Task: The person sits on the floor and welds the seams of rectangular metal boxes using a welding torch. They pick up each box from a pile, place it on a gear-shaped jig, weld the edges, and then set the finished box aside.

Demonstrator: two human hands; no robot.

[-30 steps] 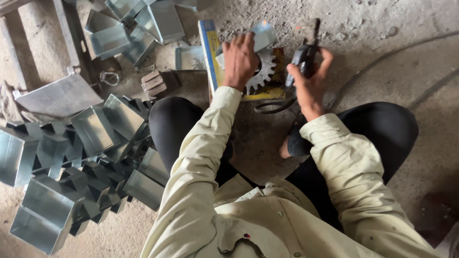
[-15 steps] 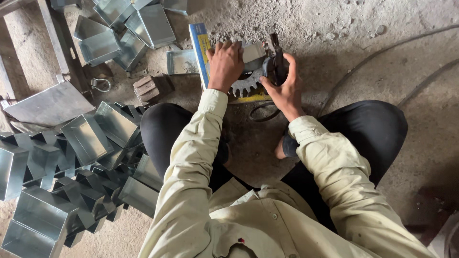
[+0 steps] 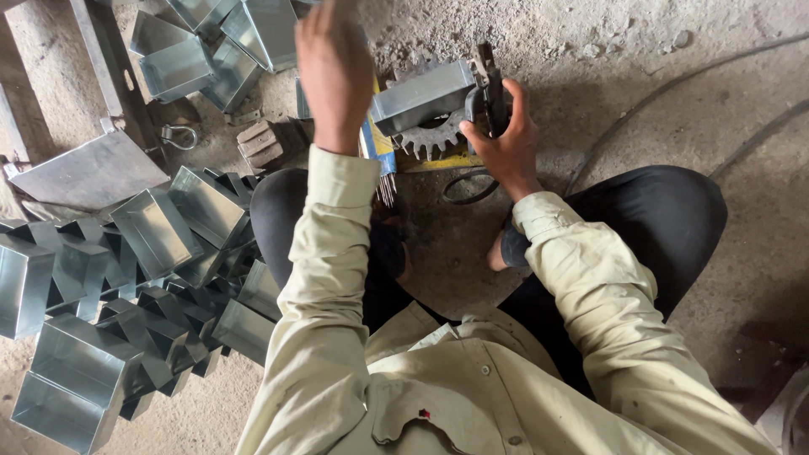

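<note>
Right hand (image 3: 504,135) is clamped round a dark tool (image 3: 489,84), pressing a folded metal box (image 3: 421,94) lying just left of its fingers, long axis crosswise. Left hand (image 3: 334,67) hovers raised, fingers loosely together, empty, beside the box's left end.

Rough grey concrete floor (image 3: 640,101), dusty, gritty, small stones scattered. Piles of folded galvanized sheet-metal boxes (image 3: 126,278) at left and top left. Flat steel plate (image 3: 88,173) beside an angled metal bar (image 3: 105,76). Dark cables (image 3: 674,93) run across floor at right. Soft, even daylight, weak shadows.
</note>
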